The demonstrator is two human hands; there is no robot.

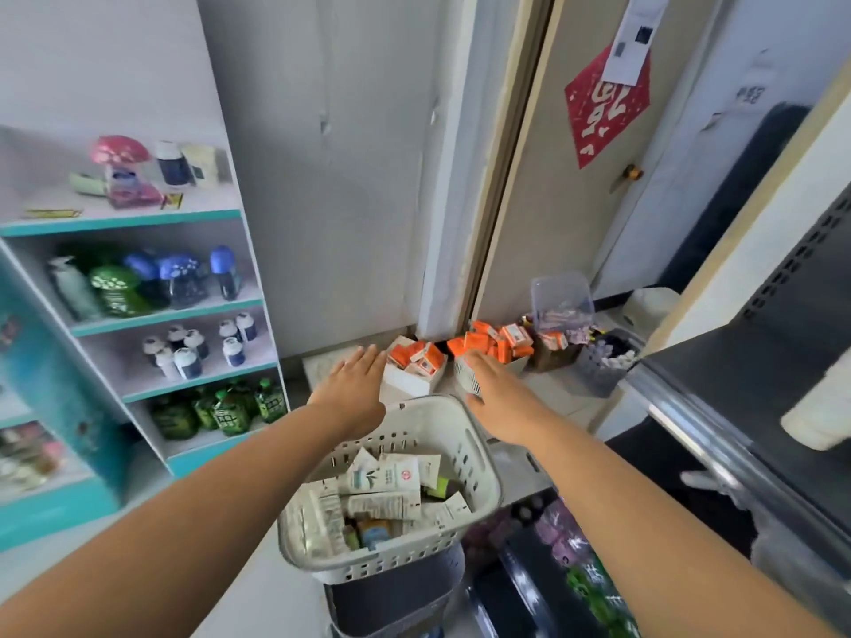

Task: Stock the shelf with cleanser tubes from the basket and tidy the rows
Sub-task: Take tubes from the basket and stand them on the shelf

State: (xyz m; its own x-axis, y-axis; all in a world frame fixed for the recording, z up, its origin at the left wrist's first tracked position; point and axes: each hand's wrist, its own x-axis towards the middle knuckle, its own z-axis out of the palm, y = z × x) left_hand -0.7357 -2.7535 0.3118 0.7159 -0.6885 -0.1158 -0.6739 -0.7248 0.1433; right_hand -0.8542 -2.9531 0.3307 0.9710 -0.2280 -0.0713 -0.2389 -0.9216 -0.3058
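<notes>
Bright, even light, soft shadows. Wide-angle bending bows the teal shelf unit (161,317) at nine o'clock; glare streaks the blurred dark shelf (783,361) at four o'clock.

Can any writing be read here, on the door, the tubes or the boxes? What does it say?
"福", probably, hung upside down: white on the red paper on the door.
White slip above it: print blurred, unreadable.
Tubes in the basket: print too small to read.
Orange boxes: labels blurred.
Green bottles on the teal shelf: labels unreadable.
</notes>
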